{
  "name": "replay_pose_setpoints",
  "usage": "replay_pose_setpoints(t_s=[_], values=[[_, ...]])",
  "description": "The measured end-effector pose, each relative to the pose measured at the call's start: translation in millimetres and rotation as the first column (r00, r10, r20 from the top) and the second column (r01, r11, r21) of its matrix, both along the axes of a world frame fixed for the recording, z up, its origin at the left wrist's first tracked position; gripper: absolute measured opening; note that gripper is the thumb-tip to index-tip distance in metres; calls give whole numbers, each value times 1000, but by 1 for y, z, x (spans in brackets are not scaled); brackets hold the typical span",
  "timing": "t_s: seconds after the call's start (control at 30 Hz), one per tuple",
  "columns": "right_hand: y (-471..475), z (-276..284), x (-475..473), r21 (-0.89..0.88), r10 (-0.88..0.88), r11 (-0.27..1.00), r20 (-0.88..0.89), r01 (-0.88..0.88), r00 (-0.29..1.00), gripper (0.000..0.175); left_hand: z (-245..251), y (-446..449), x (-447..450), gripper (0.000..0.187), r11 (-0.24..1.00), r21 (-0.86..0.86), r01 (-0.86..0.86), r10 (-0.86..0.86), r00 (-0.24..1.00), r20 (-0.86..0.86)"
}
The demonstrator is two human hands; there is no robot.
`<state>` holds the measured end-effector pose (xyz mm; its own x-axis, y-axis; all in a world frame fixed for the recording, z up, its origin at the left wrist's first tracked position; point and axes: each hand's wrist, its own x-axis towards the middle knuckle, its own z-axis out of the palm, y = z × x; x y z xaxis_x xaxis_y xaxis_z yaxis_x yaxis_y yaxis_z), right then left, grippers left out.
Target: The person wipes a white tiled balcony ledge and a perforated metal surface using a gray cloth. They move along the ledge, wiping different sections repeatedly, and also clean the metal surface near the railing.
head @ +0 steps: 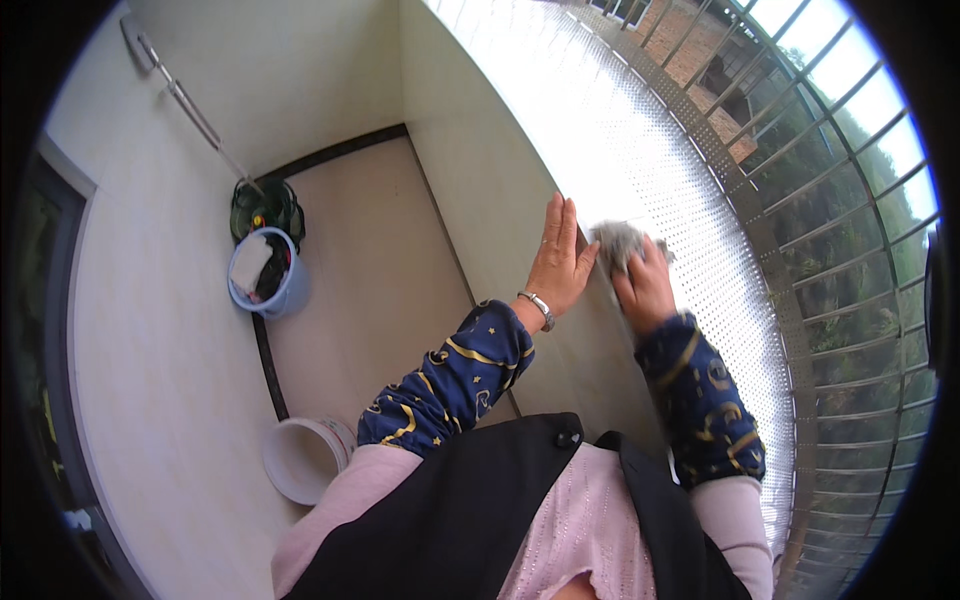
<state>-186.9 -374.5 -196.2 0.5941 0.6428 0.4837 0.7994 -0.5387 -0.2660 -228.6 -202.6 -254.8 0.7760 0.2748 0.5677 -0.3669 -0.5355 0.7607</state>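
My right hand [646, 289] presses a crumpled grey cloth [621, 241] onto the ledge beside the perforated metal sheet [720, 300]; the fingertips are partly buried in the cloth. To its left, my left hand [559, 251] rests flat against the top edge of the low tiled wall [487, 172], fingers extended and holding nothing. A metal bracelet or watch is on the left wrist. Dark blue patterned sleeve covers are on both forearms.
Metal bars [840, 300] enclose the right side. On the floor at the left stand a light blue bucket [294, 289] with cloths inside, a dark green basket or bag [289, 202] and a white bucket [300, 461]. A long-handled tool [187, 105] leans against the wall.
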Motion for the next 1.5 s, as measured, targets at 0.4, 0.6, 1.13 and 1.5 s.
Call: replay_pose_setpoints(t_s=[0.4,0.6,1.13,1.5], values=[[-107,-21,-55,-59,-49,997,-20,48,999,40,4,-4,-12,52,939,342,-16,-34,990,139],[8,0,58,40,-9,999,86,5,996,29,7,-19,-15,64,947,305,102,-135,987,87],[-180,-65,-76,-95,-152,985,-58,146,987,47,-9,-12,-14,57,850,524,58,-91,995,38],[-19,-49,54,34,-137,990,93,134,986,31,-11,-17,-20,61,718,690,94,-98,995,-34]])
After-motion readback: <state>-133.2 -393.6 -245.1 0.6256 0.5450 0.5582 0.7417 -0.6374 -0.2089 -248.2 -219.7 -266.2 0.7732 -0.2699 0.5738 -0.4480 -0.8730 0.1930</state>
